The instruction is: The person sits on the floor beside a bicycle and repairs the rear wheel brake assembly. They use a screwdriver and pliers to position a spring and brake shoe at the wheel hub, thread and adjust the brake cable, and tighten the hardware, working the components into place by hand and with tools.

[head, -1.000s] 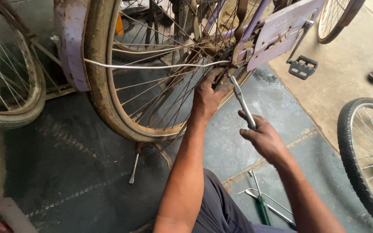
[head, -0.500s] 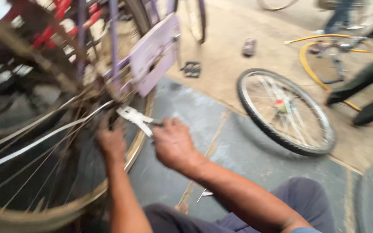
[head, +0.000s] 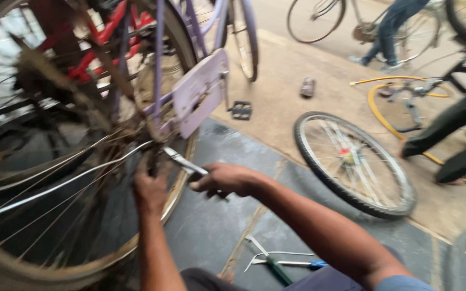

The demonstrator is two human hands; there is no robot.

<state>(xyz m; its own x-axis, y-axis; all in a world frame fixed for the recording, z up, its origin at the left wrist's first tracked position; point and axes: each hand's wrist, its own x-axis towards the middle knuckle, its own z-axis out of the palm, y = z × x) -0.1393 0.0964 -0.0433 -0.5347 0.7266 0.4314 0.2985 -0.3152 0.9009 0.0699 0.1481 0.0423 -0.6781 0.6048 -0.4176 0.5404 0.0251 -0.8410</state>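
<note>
Soft even daylight, no hard shadows, heavy motion blur throughout, spokes smeared at left edge

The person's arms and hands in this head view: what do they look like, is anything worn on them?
Both forearms are bare, with no gloves, watch or rings that the blurred picture shows. The left hand and its forearm are uncovered up to the bottom edge of the picture. The right hand is bare too; a light blue short sleeve shows at that arm's upper end, by the lower edge.
</note>
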